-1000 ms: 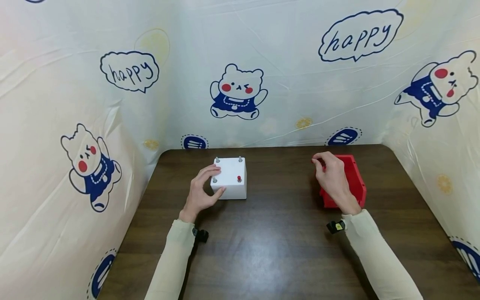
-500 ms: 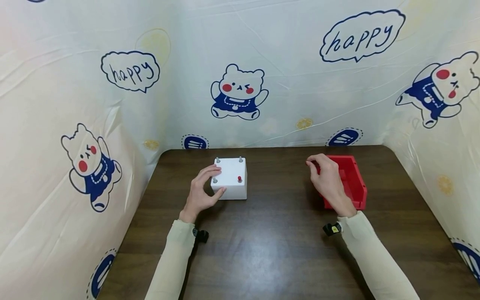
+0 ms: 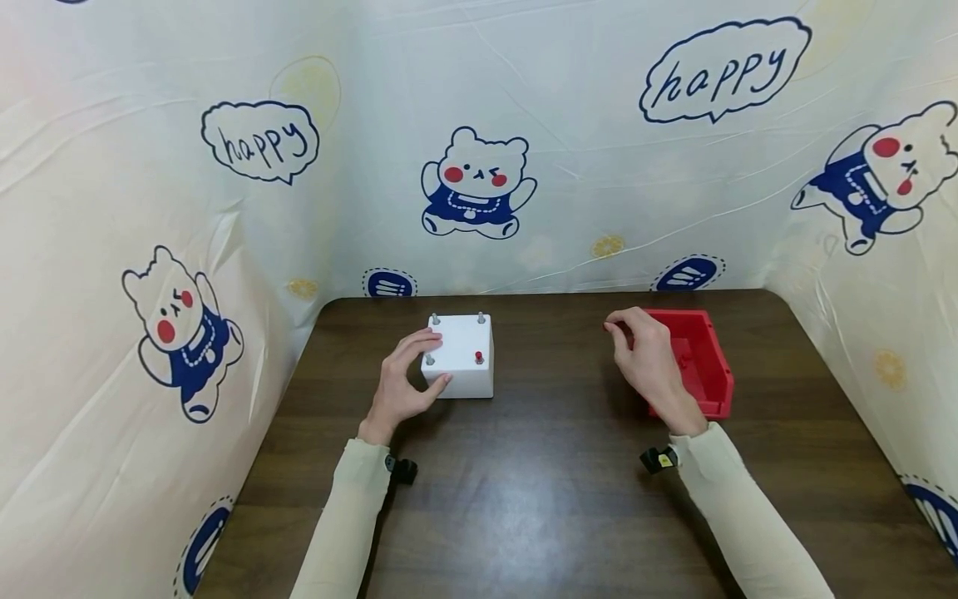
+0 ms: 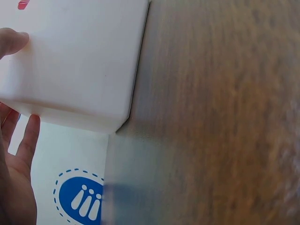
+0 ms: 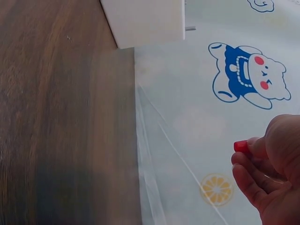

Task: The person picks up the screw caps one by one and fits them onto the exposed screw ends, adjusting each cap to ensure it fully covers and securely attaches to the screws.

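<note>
A white box (image 3: 466, 339) stands on the table, with metal studs (image 3: 481, 319) rising from its top near the corners. The front right stud carries a red cap (image 3: 479, 356). My left hand (image 3: 398, 389) holds the box by its left part, thumb on the near side and fingers over the top and far side. To the right, my right hand (image 3: 653, 353) pinches a small red cap (image 5: 241, 146) between thumb and index finger, raised over the left part of an open red bin (image 3: 711, 353). Part of the bin is hidden behind this hand.
The dark wooden table (image 3: 524, 499) has rounded far corners. A pale printed sheet (image 3: 584, 150) with bears and speech bubbles hangs along its back and both sides. A black wrist camera (image 3: 659, 459) sits at the right cuff, another black wrist camera (image 3: 404, 471) at the left.
My right hand has moved left with the small red cap, uncovering more of the red bin. My left hand and the white box have stayed in place.
</note>
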{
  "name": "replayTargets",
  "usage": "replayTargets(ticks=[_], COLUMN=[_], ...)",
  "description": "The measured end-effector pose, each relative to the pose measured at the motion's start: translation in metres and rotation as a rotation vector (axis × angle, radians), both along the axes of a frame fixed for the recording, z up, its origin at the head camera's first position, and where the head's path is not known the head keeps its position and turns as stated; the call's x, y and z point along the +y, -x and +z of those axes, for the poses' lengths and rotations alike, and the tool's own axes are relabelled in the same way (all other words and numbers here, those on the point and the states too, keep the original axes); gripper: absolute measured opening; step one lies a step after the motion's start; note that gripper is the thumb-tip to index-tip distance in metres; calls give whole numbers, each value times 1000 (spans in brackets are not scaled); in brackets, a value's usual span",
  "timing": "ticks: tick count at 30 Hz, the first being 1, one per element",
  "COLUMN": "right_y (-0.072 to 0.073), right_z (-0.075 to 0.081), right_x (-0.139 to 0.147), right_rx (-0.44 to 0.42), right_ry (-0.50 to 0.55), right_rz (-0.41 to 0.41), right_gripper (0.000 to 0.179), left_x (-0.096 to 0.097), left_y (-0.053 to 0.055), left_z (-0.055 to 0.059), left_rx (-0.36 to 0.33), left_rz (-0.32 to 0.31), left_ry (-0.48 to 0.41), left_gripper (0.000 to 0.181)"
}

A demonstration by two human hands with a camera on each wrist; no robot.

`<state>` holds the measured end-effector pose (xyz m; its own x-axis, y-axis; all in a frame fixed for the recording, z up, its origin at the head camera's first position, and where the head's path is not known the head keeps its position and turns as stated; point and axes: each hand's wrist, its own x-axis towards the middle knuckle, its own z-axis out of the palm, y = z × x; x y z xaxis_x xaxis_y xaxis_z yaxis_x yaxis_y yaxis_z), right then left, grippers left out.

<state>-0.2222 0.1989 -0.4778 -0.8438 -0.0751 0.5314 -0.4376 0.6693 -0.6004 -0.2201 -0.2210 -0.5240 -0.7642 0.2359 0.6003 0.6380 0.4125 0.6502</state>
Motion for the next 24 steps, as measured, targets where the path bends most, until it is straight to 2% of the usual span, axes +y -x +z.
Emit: replayTargets(ticks=[5,11,15,21,24], right_y=[-2,-2,-4,-5,-6], right_z=[1,3,4,5,5], right_x=[-3,-6,-8,-11,-13], right_rx=[0,2,3,1,1], right_ry=[-3,4,19,18,25], right_rz=[5,20,33,37,48], right_gripper=[18,19,20,21,21], left_x=[-10,-8,-4,4,4], left_y=[14,13,9,-4,-6], left_z=[-21,-21,-15,6,9], left_rx=[-17,-7,2,5,-6], left_rz=[15,21,16,3,12], left_ry=[37,21,6,-1,9], left_gripper=[56,59,58,53,53])
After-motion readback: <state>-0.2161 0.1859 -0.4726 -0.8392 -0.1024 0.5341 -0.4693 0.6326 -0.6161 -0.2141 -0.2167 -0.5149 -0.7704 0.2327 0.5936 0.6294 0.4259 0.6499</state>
